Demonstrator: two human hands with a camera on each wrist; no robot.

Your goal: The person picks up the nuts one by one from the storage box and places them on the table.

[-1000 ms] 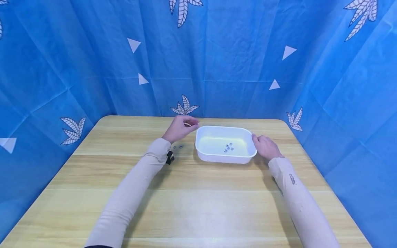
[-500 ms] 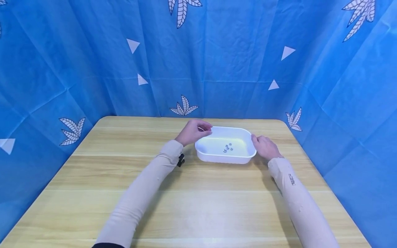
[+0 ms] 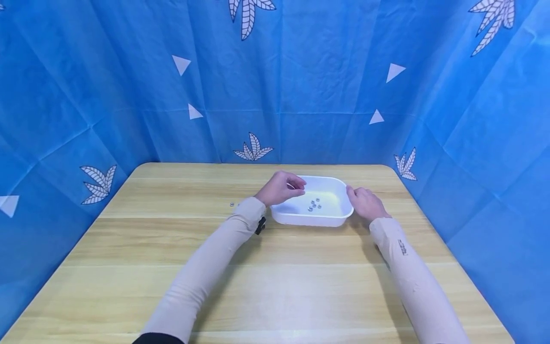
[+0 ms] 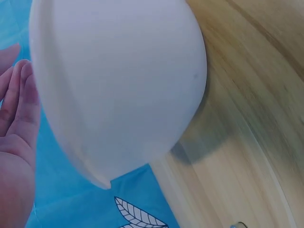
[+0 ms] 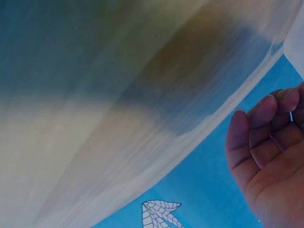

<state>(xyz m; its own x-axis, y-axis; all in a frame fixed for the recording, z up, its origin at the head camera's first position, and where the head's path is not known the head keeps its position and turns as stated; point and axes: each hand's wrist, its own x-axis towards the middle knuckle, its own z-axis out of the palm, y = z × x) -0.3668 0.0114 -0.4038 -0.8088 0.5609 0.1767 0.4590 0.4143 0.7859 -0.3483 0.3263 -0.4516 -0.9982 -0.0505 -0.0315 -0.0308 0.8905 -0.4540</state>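
Observation:
A white plastic tray (image 3: 309, 221) stands toward the back of the table, with several small metal nuts (image 3: 314, 205) grouped inside. My left hand (image 3: 281, 188) is above the tray's left end, fingers and thumb bent toward each other; whether something small sits between the fingertips cannot be seen. In the left wrist view, the tray wall (image 4: 123, 95) hides part of that hand's fingers (image 4: 26, 95). At the tray's right end my right hand (image 3: 368, 203) grips the rim, thumb on top. Its curled fingers (image 5: 237, 137) show in the right wrist view.
Left of the tray, small nuts (image 3: 232, 204) lie on the wooden table (image 3: 275, 277), partly hidden by the left sleeve (image 3: 215, 258). A blue patterned curtain (image 3: 318, 86) hangs behind the table and along both sides.
My left hand has moved right, from beside the tray's left rim to over its inside. My right hand stays on the right rim, and the nuts in the tray look unchanged.

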